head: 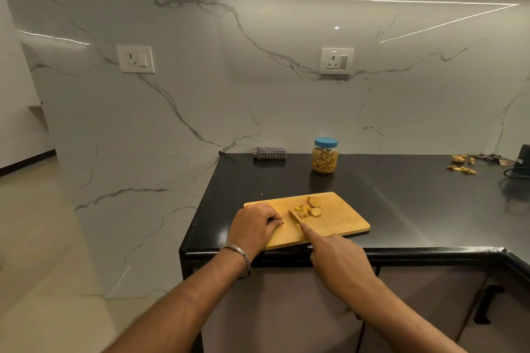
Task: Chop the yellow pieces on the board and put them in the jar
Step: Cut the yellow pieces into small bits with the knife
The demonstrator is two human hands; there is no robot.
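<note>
Wooden cutting board (338, 221) sits at the front edge of the black bench (401, 198). Yellow pieces (308, 209) lie in a small cluster near the board's middle, a couple of larger slices toward the far edge, smaller bits beside the blade. Right hand (339, 261) grips a knife (294, 216): index finger extended along the spine, other fingers curled on the handle, which is mostly hidden under the hand. Blade tip is on the board just left of the pieces. Left hand (253, 226) rests on the board's left end, fingers curled under, holding nothing visible; metal bangle (241, 256) on that wrist. Jar (325, 155) with blue lid on stands well behind the board, near the wall, already holding yellowish strips. Folded checked cloth (269, 152) left of the jar. Peel scraps (464, 165) far right on the bench.
</note>
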